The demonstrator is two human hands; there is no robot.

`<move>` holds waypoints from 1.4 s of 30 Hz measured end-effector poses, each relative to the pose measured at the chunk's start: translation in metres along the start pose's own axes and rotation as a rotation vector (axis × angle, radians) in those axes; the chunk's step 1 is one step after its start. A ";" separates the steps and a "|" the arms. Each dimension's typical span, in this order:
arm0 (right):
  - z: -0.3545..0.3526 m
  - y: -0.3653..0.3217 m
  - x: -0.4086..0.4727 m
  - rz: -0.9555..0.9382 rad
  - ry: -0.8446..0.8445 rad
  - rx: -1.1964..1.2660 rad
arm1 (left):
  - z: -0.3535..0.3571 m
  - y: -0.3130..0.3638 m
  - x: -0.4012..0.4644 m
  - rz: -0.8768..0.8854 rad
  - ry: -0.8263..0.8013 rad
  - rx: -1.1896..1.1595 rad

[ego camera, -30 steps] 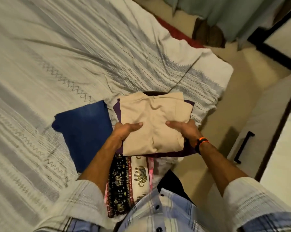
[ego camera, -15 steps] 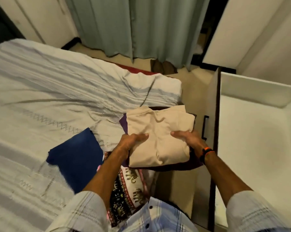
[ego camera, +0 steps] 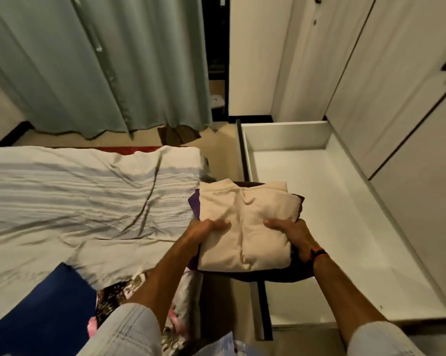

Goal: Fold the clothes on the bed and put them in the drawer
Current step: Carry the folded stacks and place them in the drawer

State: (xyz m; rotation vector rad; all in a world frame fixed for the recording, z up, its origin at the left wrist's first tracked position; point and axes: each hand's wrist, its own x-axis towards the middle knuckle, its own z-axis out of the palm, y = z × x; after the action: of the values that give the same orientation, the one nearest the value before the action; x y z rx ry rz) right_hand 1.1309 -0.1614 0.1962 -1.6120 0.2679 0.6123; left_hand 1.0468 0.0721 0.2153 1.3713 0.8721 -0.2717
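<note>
Now, head view: folded clothes stack (ego camera: 245, 227), beige piece on top, purple and dark layers beneath, held above front edge of open white drawer (ego camera: 350, 227), beside bed (ego camera: 75, 201). Left hand (ego camera: 206, 228) and right hand (ego camera: 291, 233) clamp stack's sides, thumbs on top. Folded blue garment (ego camera: 42, 309) and patterned cloth (ego camera: 119, 294) lie on bed.

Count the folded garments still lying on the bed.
2: a blue garment at the near left, a patterned garment beside it, partly hidden by the left arm. More may lie out of view.
</note>
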 end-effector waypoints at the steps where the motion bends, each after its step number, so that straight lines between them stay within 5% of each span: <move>1: -0.007 0.000 -0.003 -0.001 0.030 0.011 | 0.009 0.003 0.000 0.004 -0.011 0.003; 10: -0.053 0.024 0.032 0.067 0.227 0.141 | 0.071 0.033 0.058 -0.074 -0.112 0.195; 26: -0.035 -0.007 0.125 0.187 0.624 0.421 | 0.142 0.141 0.240 -0.141 -0.436 0.576; 42: -0.037 -0.054 0.186 0.113 0.612 0.560 | 0.164 0.224 0.275 -0.062 -0.481 0.645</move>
State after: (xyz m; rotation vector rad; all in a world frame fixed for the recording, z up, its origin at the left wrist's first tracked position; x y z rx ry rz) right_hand 1.3205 -0.1564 0.1441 -1.1997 0.9038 0.0854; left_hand 1.4368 0.0562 0.1867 1.7618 0.4277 -0.9509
